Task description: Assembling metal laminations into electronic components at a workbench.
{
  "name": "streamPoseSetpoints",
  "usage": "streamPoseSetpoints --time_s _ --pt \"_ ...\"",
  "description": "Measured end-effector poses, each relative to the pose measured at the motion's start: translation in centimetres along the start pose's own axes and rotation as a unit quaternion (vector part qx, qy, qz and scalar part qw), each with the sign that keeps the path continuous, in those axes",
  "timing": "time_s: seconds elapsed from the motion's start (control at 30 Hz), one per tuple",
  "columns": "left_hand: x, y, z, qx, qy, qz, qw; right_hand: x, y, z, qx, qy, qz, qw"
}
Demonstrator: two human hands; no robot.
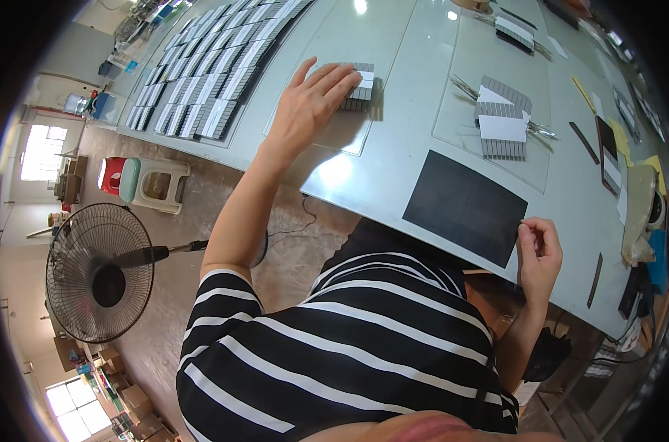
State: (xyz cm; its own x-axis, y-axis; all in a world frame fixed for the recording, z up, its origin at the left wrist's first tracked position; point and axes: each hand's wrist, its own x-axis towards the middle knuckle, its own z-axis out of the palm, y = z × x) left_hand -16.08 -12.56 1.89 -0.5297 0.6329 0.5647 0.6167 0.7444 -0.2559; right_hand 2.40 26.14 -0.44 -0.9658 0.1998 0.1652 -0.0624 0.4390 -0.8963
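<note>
Your left fingers point(331, 81): extended onto ribbed grey-white block point(362, 87) | your right fingers point(526, 239): curled beside black sheet point(463, 208) | can't tell either's grip

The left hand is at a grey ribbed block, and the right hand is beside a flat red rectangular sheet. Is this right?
Only one colour is wrong: the head view shows a flat black rectangular sheet beside the right hand. The left hand is at the grey ribbed block.
</note>
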Motion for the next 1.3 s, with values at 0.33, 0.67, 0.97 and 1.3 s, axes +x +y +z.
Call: streamPoseSetpoints --time_s 0.33,0.67,0.97,1.3 --pt "-0.6 -0.7 -0.2 -0.060 -0.114 -0.011 0.992 0.1 -0.9 0.0 -0.022 -0.002 0.014 1.000" --pt "0.9 -4.0 0.8 -0.190 -0.128 -0.006 0.973 0.0 -0.5 -0.1 -0.022 -0.004 0.006 1.000" --pt "2.4 -5.2 1.0 -0.234 -0.248 -0.040 0.939 -0.1 -0.4 -0.3 -0.009 -0.005 0.012 1.000" --pt "2.0 -1.8 0.1 -0.105 -0.143 -0.311 0.934 -0.1 -0.7 -0.2 -0.008 -0.008 0.022 1.000"
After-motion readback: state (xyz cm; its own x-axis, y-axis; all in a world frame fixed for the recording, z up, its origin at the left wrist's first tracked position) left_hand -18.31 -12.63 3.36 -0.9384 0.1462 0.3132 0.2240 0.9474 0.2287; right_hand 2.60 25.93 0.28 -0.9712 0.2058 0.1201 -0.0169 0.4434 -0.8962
